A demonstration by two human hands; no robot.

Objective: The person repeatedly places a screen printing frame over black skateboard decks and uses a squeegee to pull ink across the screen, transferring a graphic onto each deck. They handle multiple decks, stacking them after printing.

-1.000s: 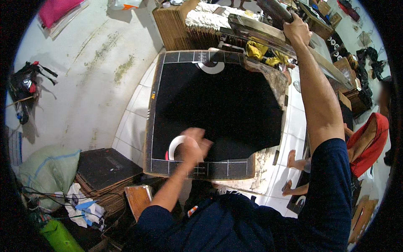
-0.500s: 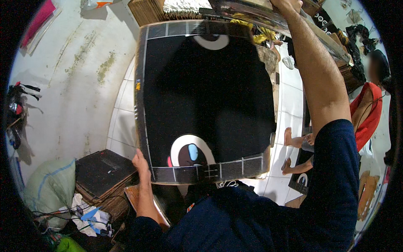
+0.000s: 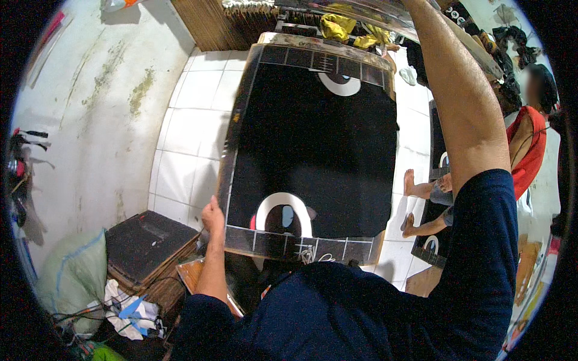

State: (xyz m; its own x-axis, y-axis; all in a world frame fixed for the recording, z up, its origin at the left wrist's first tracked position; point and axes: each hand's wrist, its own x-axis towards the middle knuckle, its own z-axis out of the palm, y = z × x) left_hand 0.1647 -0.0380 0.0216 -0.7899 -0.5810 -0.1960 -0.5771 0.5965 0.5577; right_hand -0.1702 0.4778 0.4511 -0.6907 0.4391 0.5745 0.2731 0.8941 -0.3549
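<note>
A large flat board (image 3: 247,99) lies tilted in front of me, with black cloth (image 3: 319,144) spread on it. White ruled lines cross its dark near and far end strips. A white ring print (image 3: 263,210) with a blue-and-black centre shows near my end, and another white arc print (image 3: 337,87) at the far end. My left hand (image 3: 212,218) is closed on the board's left edge, near its lower corner. My right arm reaches up past the board's right side to a long dark slab (image 3: 379,15) at the top; the hand itself is cut off by the picture's upper edge.
Stacked boards (image 3: 211,24) and yellow cloth (image 3: 337,27) stand beyond the far end. At lower left are a dark-topped stack (image 3: 150,240), a pale sack (image 3: 72,280) and cables. A person in red (image 3: 530,150) sits at right, feet (image 3: 409,183) on the tiles, beside more black printed panels.
The board's far end has shifted right and towards me, uncovering floor tiles on its left. My left hand has moved slightly right with it. My right hand has slipped out past the upper edge.
</note>
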